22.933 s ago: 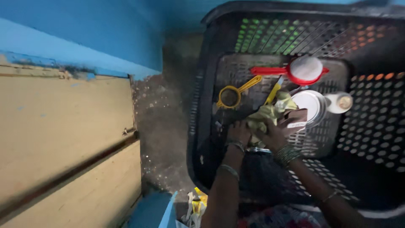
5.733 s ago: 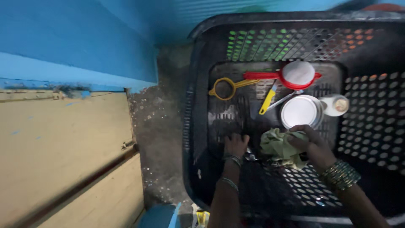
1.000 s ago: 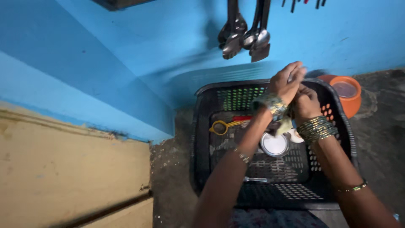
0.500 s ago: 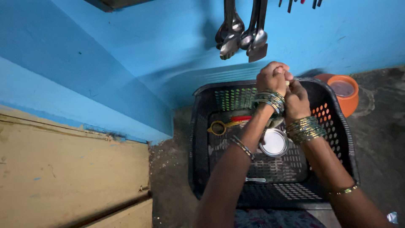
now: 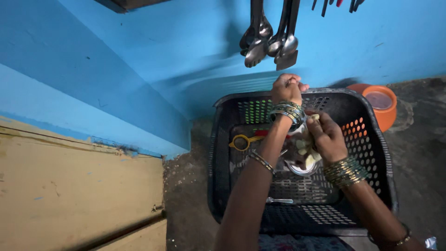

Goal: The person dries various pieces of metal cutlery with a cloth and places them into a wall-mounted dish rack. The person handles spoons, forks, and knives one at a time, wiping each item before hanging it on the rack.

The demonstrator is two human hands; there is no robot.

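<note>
My left hand (image 5: 285, 87) is lifted over the far rim of a black plastic basket (image 5: 222, 153), just below the metal ladles and spoons (image 5: 268, 41) hanging on the blue wall. Its fingers are curled shut and I see nothing in them. My right hand (image 5: 326, 137) is lower, above the middle of the basket, gripping a crumpled yellow-green cloth (image 5: 304, 148). Under it lies a round steel bowl (image 5: 302, 168). A yellow strainer (image 5: 241, 142) and a red handle (image 5: 261, 133) rest on the basket floor to the left.
A small steel spoon (image 5: 279, 201) lies near the basket's front. An orange clay pot (image 5: 381, 101) stands behind the basket at the right. A blue wall ledge and a tan wooden surface (image 5: 79, 186) fill the left. The floor is rough grey concrete (image 5: 186, 195).
My hands, joined above the basket half a second ago, have parted: the left stayed high near the hanging utensils, the right dropped with the cloth. The view also moved closer.
</note>
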